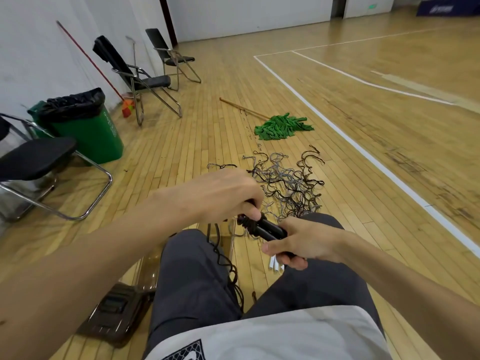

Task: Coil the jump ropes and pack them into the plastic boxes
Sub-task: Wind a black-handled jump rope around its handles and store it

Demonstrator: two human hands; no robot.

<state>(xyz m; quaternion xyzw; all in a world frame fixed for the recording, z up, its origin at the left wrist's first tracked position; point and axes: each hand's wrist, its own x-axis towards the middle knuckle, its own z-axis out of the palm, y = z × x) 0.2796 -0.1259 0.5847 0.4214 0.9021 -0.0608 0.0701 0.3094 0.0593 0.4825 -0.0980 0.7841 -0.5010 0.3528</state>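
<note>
Far to the left of the black handles point(270, 229), against the wall, stand a green bin point(88, 131) and a folding chair point(39, 162), both well apart from the work; below and to the left of the handles, on the floor beside the person's knee, lies what looks like a dark translucent plastic box point(114, 313), probably kept near so a finished coil can drop straight in; whether it already holds anything I cannot tell

Just left of the handles, the left hand point(226, 196) is curled down over the dark rope point(246, 224), pinching it where it bunches in wraps at the handles' far end; this looks like the winding step, with the cord being bound round the handles so the bundle stays shut; a loose strand of the same rope trails below the handles, between the person's legs

On the handles' right end the right hand point(298, 245) is clamped, holding them steady over the lap as a core to wind on; some white ends point(275, 266) poke out just beneath it

Beyond the handles and slightly right, a tangle of ropes point(285, 183) waits on the floor, not yet coiled; further beyond lies a green mop point(283, 126)
</note>
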